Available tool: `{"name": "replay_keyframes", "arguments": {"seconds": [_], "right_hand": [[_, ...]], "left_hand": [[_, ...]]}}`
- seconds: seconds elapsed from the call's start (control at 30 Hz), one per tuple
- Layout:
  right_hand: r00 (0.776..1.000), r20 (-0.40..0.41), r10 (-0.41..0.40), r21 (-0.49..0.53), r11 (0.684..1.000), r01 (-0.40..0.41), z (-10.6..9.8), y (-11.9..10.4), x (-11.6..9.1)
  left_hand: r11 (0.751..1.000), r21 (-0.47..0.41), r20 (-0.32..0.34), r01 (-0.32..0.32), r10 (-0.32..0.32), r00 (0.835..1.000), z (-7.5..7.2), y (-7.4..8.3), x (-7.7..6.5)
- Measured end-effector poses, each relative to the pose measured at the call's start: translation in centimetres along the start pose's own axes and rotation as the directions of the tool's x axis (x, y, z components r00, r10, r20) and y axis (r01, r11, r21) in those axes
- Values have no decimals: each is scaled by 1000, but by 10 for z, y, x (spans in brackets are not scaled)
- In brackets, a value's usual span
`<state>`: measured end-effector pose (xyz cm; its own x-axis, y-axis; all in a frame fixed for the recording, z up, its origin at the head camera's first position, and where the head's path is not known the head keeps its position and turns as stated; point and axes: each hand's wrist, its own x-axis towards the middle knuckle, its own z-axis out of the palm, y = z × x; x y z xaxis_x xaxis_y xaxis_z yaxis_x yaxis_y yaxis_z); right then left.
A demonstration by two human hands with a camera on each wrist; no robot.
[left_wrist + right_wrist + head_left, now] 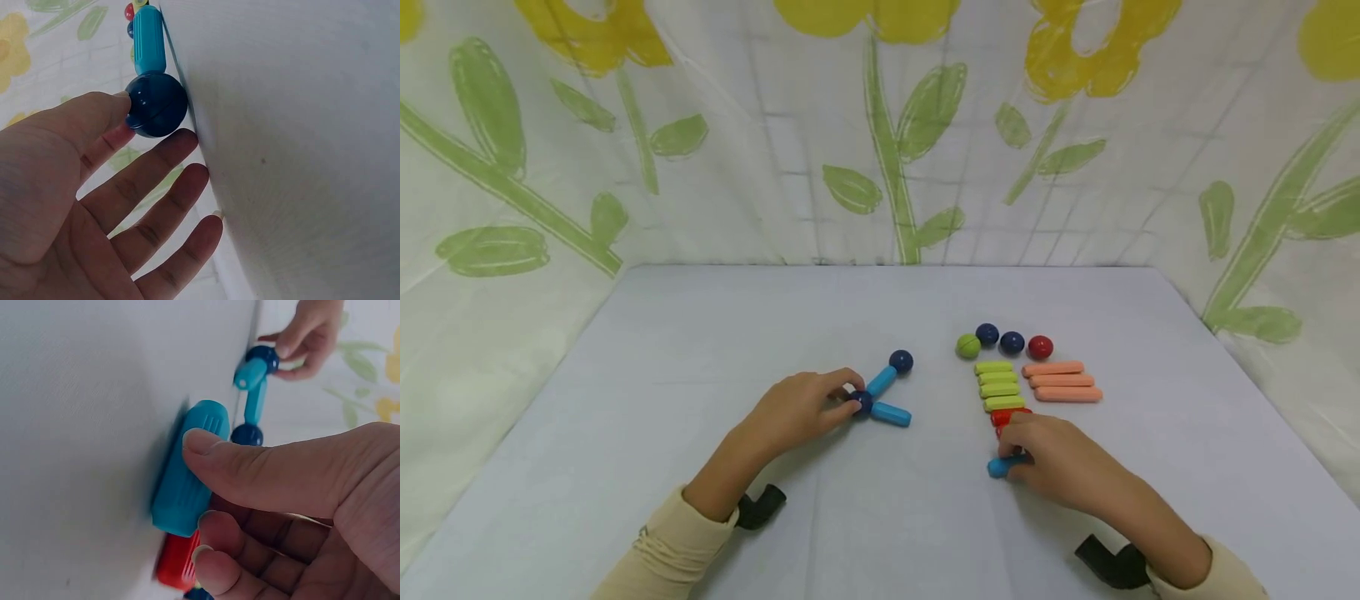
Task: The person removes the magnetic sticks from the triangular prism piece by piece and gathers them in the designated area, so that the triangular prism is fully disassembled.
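Observation:
My left hand [799,408] pinches a dark blue ball [157,105] between thumb and fingers. Two light blue rods [891,414] branch from that ball in a V, and a second dark blue ball [901,362] sits at the far end of the upper rod. My right hand [1063,462] grips another light blue rod [189,469], thumb pressed along its top. Just beyond that hand lie red rods [1006,416], partly hidden by its fingers.
Several yellow-green rods [998,389] lie in a column behind the red ones, with salmon-coloured rods [1063,381] to their right. A green ball [967,346], two dark blue balls [1012,342] and a red ball [1041,347] stand at the back. White cloth [700,325] covers the table.

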<state>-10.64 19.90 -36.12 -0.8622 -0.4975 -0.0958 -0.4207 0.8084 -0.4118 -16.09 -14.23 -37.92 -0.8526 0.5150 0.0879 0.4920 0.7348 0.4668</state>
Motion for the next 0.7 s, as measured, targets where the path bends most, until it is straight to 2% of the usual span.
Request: {"name": "replay_keyframes", "arguments": {"seconds": [0.13, 0.23, 0.47, 0.7], "right_hand": [[997, -14, 72, -1, 997, -72, -4, 6, -6], [995, -47, 87, -15, 996, -88, -4, 10, -7], [989, -149, -6, -104, 994, -10, -3, 15, -6], [986, -162, -46, -136, 990, 24, -4, 12, -2]], "left_hand": [[1000, 0, -3, -16, 16, 1000, 0, -1, -1], [1000, 0, -5, -23, 23, 1000, 0, -2, -2], [1000, -1, -9, -21, 21, 1000, 1, -3, -2], [999, 7, -14, -36, 36, 999, 0, -2, -2]]}}
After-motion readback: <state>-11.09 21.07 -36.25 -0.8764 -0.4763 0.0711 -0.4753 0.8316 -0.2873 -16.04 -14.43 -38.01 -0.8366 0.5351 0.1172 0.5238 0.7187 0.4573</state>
